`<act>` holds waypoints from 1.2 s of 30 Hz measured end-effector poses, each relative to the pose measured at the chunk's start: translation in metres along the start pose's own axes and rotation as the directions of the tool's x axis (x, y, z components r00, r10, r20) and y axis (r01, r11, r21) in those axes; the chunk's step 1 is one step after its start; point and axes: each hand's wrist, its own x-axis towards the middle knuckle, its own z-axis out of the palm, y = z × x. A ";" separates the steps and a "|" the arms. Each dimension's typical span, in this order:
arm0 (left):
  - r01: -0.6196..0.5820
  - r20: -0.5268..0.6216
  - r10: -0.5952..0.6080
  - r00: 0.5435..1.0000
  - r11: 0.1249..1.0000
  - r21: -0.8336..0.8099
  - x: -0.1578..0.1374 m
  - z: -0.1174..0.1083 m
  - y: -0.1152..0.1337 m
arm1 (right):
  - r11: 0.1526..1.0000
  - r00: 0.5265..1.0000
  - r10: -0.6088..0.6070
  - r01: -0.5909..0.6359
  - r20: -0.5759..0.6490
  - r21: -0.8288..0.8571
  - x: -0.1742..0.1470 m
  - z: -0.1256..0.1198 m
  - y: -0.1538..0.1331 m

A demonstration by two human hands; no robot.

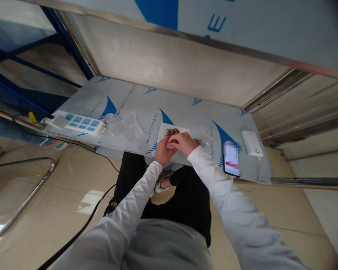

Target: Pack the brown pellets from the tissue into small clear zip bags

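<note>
My left hand (163,152) and my right hand (184,142) meet at the front edge of the shelf. Both have their fingers closed, pinched together around a small pale thing that is mostly hidden by the fingers. Just beyond the fingertips lies a pile of small brownish metal pieces (172,131), too small to name surely, on a white sheet (163,129). Beside my right hand, partly behind its wrist, is a clear plastic bag (200,143) with little in it that I can make out.
The film-covered metal shelf (146,105) holds a power strip (83,123) and crumpled clear bags (125,125) at the left. A phone (231,159) and a white power bank (252,143) with a cable lie at the right. An upper shelf (256,30) hangs above.
</note>
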 end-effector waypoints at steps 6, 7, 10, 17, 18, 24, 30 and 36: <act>-0.043 -0.022 0.041 0.999 0.997 -0.059 -0.002 -0.002 0.005 | 0.999 0.999 -0.044 0.044 -0.031 0.010 -0.001 -0.006 -0.003; -0.044 -0.023 0.042 0.999 0.996 -0.072 -0.003 -0.002 0.006 | 0.999 0.998 -0.042 0.042 -0.043 0.003 -0.001 -0.005 -0.004; -0.035 -0.041 0.031 0.999 0.995 -0.094 -0.005 -0.004 0.011 | 0.996 0.998 -0.045 0.041 -0.049 -0.074 -0.002 -0.004 -0.010; -0.016 -0.074 0.010 0.997 0.997 -0.082 -0.007 -0.007 0.016 | 0.983 0.998 -0.061 0.060 0.000 -0.171 -0.007 -0.010 -0.024; -0.018 -0.078 0.011 0.997 0.996 -0.089 -0.007 -0.007 0.016 | 0.984 0.998 -0.063 0.061 -0.010 -0.168 -0.008 -0.010 -0.025; 0.000 -0.126 -0.018 0.992 0.990 -0.144 -0.011 -0.010 0.017 | 0.973 0.992 -0.099 0.080 -0.076 -0.218 -0.018 0.010 -0.030; 0.044 -0.153 -0.075 0.985 0.980 -0.195 -0.017 -0.014 0.011 | 0.985 0.954 -0.167 0.170 -0.247 -0.009 -0.029 0.028 -0.023; 0.110 -0.187 -0.149 0.971 0.973 -0.205 -0.019 -0.019 0.003 | 0.930 0.863 0.335 -0.367 -0.379 -0.014 -0.013 0.031 0.057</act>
